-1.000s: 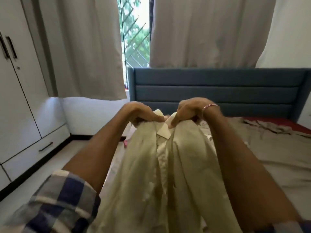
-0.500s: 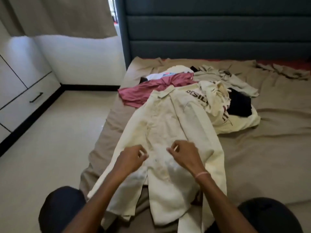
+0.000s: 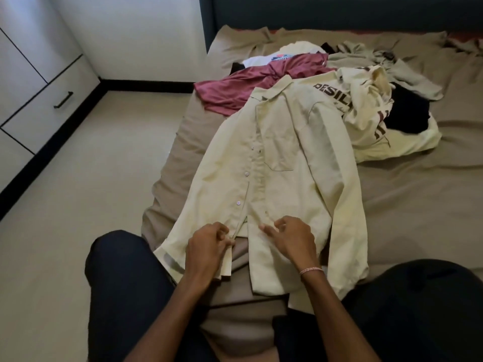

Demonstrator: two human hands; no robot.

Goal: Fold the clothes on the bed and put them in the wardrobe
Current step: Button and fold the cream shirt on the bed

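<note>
Pinching the cream shirt (image 3: 287,152), the left hand (image 3: 206,248) hides its edge.

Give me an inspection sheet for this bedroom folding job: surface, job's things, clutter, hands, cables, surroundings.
Surface: bed covered by a wrinkled tan sheet.
Job's things: cream shirt spread front up, its lower front parted; an unfolded heap behind it holds a maroon garment, printed cream tee, black garment, grey-green garment and white tee.
Clutter: nothing seen.
Hands: left hand pinches the shirt's placket edge; right hand rests on the other front panel, grip unclear.
Cables: nothing seen.
Surroundings: wardrobe at the left, drawer closed; blue headboard; pale floor.
</note>
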